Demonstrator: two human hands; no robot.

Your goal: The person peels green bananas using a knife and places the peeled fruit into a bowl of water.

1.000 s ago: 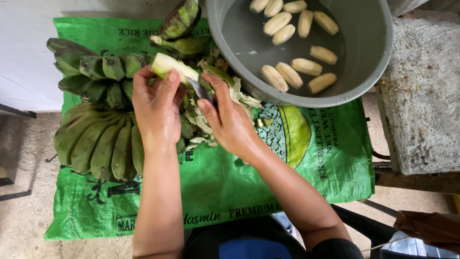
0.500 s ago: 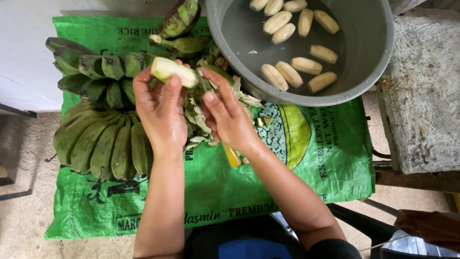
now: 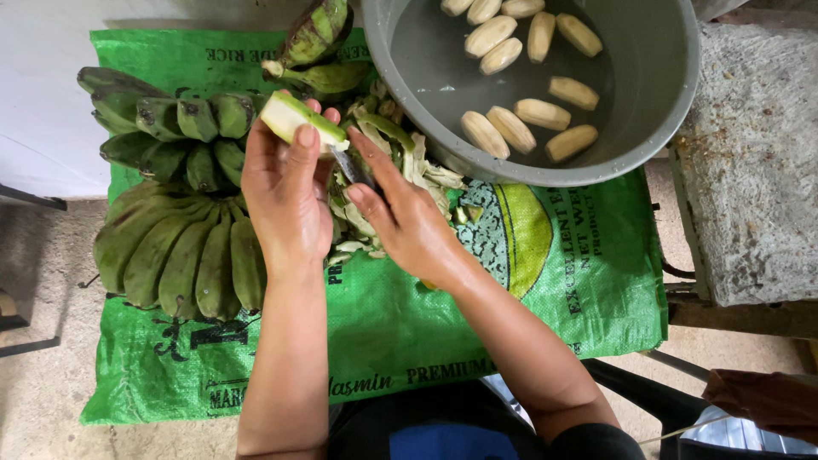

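Since half second ago, right hand [image 3: 409, 217] shifted up against banana, blade back at fruit. Green sack [image 3: 511, 281] on floor carries everything. Grey basin [image 3: 665, 111] at sack's far right corner, peeled bananas [image 3: 520, 128] inside. Green bunches [image 3: 170, 247] at left edge. Left hand [image 3: 285, 187] grips half-peeled banana [image 3: 298, 119]; right hand closed around knife [image 3: 351, 169]. Peel heap [image 3: 409, 158] beneath.

This looks like a plain home yard or back-kitchen spot where food is readied on the ground. A green woven sack [image 3: 545, 281] is spread over a bare concrete floor [image 3: 43, 341] as a work mat, with bunches of green bananas [image 3: 179, 247] on its left and a heap of peelings [image 3: 392, 162] in the middle. At the far side stands a grey basin [image 3: 665, 102] holding water and peeled bananas [image 3: 528, 85]. A rough stone slab [image 3: 750, 187] lies to the right, and a pale wall [image 3: 43, 102] at the far left.
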